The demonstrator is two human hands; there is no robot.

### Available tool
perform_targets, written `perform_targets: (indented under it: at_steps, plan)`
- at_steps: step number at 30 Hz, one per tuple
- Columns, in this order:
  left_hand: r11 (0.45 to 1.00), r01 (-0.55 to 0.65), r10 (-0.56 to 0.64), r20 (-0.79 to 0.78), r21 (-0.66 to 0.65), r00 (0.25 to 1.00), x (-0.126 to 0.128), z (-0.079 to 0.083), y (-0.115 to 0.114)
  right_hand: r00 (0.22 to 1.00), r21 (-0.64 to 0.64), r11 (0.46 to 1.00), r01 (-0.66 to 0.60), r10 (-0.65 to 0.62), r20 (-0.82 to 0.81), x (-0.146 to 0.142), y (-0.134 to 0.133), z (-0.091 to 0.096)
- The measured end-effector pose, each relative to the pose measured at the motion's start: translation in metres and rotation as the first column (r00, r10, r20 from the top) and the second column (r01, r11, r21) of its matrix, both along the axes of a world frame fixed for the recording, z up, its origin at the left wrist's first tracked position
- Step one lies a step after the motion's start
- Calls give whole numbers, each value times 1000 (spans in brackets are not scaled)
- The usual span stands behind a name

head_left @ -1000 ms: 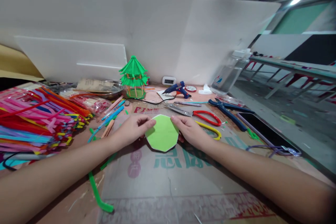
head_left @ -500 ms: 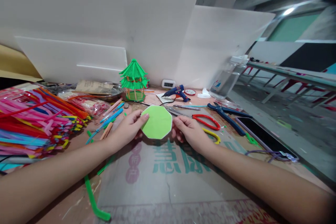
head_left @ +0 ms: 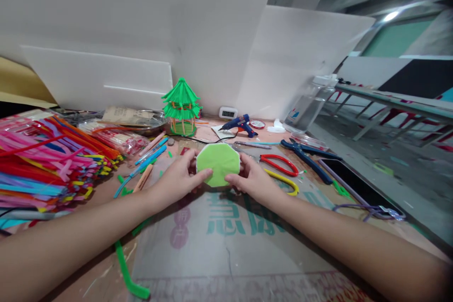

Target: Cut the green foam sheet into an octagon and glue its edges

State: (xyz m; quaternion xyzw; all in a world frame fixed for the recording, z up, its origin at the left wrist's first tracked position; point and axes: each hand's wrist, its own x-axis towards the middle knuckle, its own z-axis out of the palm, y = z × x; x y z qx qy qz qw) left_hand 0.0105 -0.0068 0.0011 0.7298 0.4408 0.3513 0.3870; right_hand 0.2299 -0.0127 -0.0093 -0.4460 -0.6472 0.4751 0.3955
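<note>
A light-green octagonal card (head_left: 218, 163) with a pale edge is held up above the printed plastic sheet (head_left: 198, 255). My left hand (head_left: 189, 174) grips its left side, thumb on the front face and fingers behind. On the opposite side my right hand (head_left: 253, 174) pinches it the same way, thumb near the lower right corner. The fingers behind the card are partly hidden. Beyond it, at the back of the table, stands a small green pagoda (head_left: 181, 108) of fuzzy stems and sticks.
Colourful pipe cleaners (head_left: 42, 165) are heaped at left. A blue glue gun (head_left: 237, 125), a white timer (head_left: 227, 113) and a water bottle (head_left: 304, 108) stand behind. Red-handled scissors (head_left: 279, 163), dark blue pliers (head_left: 309, 158) and a phone (head_left: 354, 181) lie at right. A bent green stem (head_left: 123, 271) lies front left.
My right hand has closed onto the card's right side, its thumb now on the front. The left thumb has slid lower, and the card has shifted slightly right and tilted.
</note>
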Motion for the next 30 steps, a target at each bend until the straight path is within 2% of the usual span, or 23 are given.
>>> perform_targets:
  at_steps: [4, 7, 9, 14, 18, 23, 27, 30]
  plan:
    - [991, 116, -115, -17, 66, 993, 2, -5, -4, 982, 235, 972, 32, -75, 176, -1, -1, -1]
    - [979, 122, -114, -61, 162, 992, 0, -8, -4, 974, 282, 959, -38, -27, 223, -1, -4, -1]
    - [981, 103, -97, -42, 164, 994, -1, -8, -3, 981, 246, 968, -56, 8, 192, -1, -5, -1]
    - [999, 39, -37, 75, -18, 996, -2, -4, 1, 998, 33, 997, -64, 63, 25, -1, -1, -1]
    - [996, 13, 0, 149, -85, 989, -1, -4, 4, 999, -4, 999, 35, -35, 11, 2, 0, 3]
    - [994, 17, -1, 156, -104, 988, -2, -3, 9, 991, -19, 991, 129, -129, -20, 6, -2, 5]
    - [996, 73, -69, 78, -48, 995, -3, 0, 8, 990, -44, 991, 127, -129, -61, 4, -4, 8]
    - [994, 107, -107, 2, 22, 994, -4, 2, 6, 996, -64, 994, 86, -87, -14, -1, -5, 11]
